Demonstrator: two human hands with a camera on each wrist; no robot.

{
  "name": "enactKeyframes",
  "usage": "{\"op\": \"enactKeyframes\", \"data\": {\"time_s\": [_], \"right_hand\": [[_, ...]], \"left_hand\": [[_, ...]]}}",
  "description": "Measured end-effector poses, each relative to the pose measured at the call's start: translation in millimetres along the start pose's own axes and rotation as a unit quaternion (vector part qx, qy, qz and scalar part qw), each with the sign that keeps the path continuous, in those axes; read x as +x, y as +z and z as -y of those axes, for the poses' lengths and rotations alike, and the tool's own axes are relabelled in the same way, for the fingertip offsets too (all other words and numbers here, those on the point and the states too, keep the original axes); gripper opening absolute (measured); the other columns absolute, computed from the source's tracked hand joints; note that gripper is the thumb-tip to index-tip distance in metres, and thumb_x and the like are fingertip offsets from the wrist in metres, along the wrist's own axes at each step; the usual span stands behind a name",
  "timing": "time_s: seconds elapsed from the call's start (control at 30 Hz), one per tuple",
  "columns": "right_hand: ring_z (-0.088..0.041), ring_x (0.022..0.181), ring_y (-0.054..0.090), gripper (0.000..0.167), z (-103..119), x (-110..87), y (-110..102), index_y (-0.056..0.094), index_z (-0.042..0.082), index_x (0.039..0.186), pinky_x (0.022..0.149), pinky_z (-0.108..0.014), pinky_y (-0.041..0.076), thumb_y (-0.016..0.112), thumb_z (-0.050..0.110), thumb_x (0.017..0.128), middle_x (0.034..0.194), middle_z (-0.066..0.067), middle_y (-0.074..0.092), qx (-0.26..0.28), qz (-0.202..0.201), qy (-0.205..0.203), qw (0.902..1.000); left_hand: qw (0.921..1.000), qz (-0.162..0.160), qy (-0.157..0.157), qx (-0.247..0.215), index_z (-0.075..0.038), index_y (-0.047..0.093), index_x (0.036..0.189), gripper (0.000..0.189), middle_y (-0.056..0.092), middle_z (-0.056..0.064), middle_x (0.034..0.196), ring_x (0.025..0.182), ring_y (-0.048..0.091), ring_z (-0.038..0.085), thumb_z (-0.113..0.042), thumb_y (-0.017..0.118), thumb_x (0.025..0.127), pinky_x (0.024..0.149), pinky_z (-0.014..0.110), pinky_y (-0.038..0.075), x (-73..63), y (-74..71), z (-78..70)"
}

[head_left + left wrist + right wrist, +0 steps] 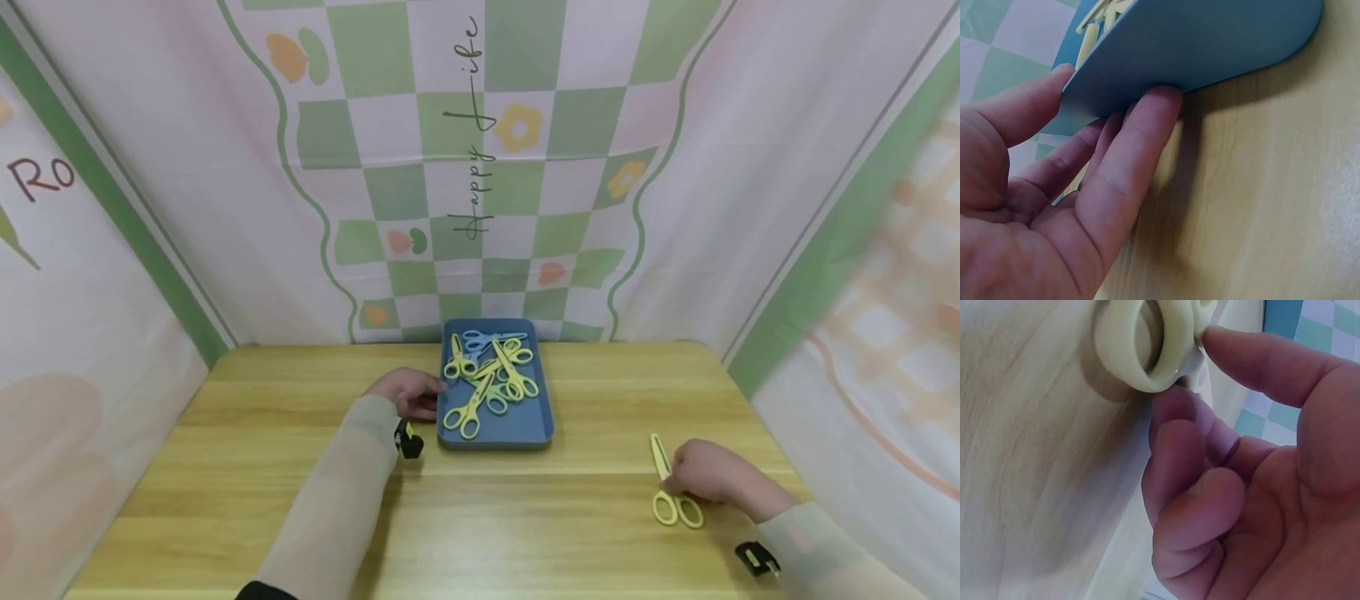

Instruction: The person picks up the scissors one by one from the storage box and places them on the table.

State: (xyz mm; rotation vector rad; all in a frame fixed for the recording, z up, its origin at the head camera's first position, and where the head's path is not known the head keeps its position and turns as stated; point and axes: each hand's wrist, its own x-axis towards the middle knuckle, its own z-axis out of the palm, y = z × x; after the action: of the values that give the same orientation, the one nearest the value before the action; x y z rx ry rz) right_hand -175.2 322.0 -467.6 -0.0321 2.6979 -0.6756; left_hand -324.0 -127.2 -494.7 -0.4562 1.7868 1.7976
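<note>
A blue tray [495,429] lies on the table with several pairs of yellow, blue and green scissors heaped inside. My left hand [408,392] is at the tray's left side. In the left wrist view, its thumb [1038,94] rests at the rim and the other fingers press against the wall low down, so the tray edge is held between them. On the right of the table, my right hand [708,471] pinches a pair of yellow scissors [663,507] near the pivot. Its blades point away from me. The right wrist view shows a handle loop [1119,347] close to the tabletop, beside my curled fingers.
The wooden table [570,533] backs onto a checkered fabric wall [517,192], with more printed fabric at both sides. Bare tabletop lies between the tray and the yellow scissors on the right. A small black device [408,439] sits on the left wrist.
</note>
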Motion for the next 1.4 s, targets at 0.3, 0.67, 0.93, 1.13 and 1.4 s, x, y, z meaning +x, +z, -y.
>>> {"op": "enactKeyframes", "data": {"time_s": [0.3, 0.67, 0.93, 1.13, 1.4], "right_hand": [[-0.013, 0.048, 0.045, 0.024, -6, 1.6, -1, 0.055, 0.009, 0.068, 0.042, -0.023, 0.036, 0.076, 0.014, 0.077, 0.061, -0.003, 0.052, -0.014, -0.001, -0.004, 0.9999], [-0.015, 0.049, 0.046, 0.024, -9, 0.9, -3, 0.054, 0.009, 0.067, 0.042, -0.025, 0.038, 0.076, 0.015, 0.077, 0.060, -0.003, 0.051, -0.025, -0.005, -0.006, 0.9997], [-0.016, 0.050, 0.047, 0.028, -10, 1.4, -4, 0.053, 0.010, 0.067, 0.043, -0.028, 0.040, 0.076, 0.021, 0.080, 0.060, -0.003, 0.051, -0.027, -0.005, -0.009, 0.9996], [-0.018, 0.053, 0.048, 0.030, -9, 1.0, -5, 0.053, 0.010, 0.068, 0.047, -0.031, 0.042, 0.075, 0.024, 0.082, 0.062, -0.003, 0.051, -0.031, -0.010, -0.012, 0.9994], [-0.016, 0.048, 0.045, 0.029, -1, 2.0, -15, 0.051, 0.009, 0.070, 0.045, -0.031, 0.041, 0.068, 0.023, 0.090, 0.058, -0.003, 0.049, -0.019, -0.023, -0.023, 0.9993]], "left_hand": [[0.9999, 0.010, 0.003, 0.004, 0.009, 0.062, 0.115, 0.026, 0.068, 0.022, 0.101, 0.088, 0.068, 0.030, -0.004, 0.068, 0.093, 0.077, 0.042, 0.060, -2.7, -0.2, -1.0], [0.9999, 0.005, 0.005, 0.010, 0.008, 0.063, 0.114, 0.025, 0.068, 0.021, 0.101, 0.088, 0.068, 0.030, -0.005, 0.069, 0.093, 0.076, 0.041, 0.060, -2.0, 0.9, -0.7], [1.0000, 0.000, 0.002, 0.009, 0.007, 0.065, 0.113, 0.024, 0.068, 0.021, 0.101, 0.088, 0.069, 0.030, -0.005, 0.070, 0.092, 0.076, 0.041, 0.060, -3.8, 1.1, -0.3], [1.0000, 0.001, 0.003, 0.007, 0.007, 0.064, 0.113, 0.025, 0.068, 0.021, 0.100, 0.088, 0.069, 0.030, -0.005, 0.070, 0.092, 0.076, 0.041, 0.060, -1.7, 0.5, 0.7], [1.0000, 0.004, 0.000, 0.009, 0.007, 0.064, 0.114, 0.025, 0.068, 0.021, 0.100, 0.087, 0.069, 0.029, -0.005, 0.069, 0.093, 0.077, 0.040, 0.060, -0.2, 0.0, 0.3]]}}
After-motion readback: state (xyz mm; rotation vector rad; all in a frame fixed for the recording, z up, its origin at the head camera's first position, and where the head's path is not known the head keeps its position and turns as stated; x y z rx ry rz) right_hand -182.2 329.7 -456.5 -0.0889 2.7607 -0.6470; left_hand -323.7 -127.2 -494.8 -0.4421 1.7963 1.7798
